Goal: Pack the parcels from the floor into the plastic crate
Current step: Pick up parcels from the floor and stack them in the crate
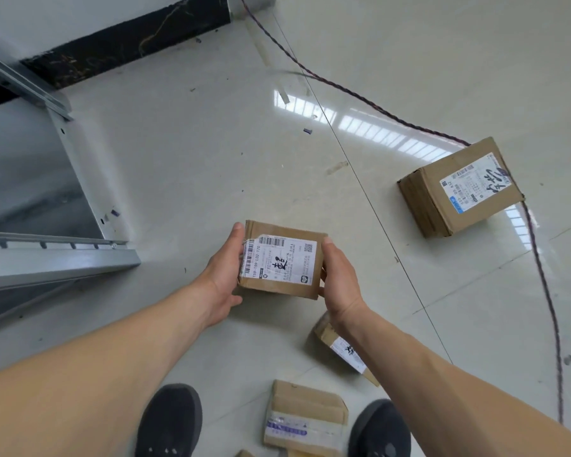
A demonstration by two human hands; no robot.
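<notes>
Glossy tiled floor (178, 166), parcels scattered. Small labelled parcel (281, 260) is gripped at centre frame between left hand (223, 273) and right hand (338, 280), fingers curled round its sides. Larger parcel (460, 188) lies at two o'clock. Crate unseen; parcel is best kept level, carried two-handed.

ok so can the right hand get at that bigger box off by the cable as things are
Probably not yet. The right hand and left hand are both holding the small parcel, and the bigger box sits apart, off to the right. Nothing lies between them on the floor, so once freed the way looks open.
</notes>
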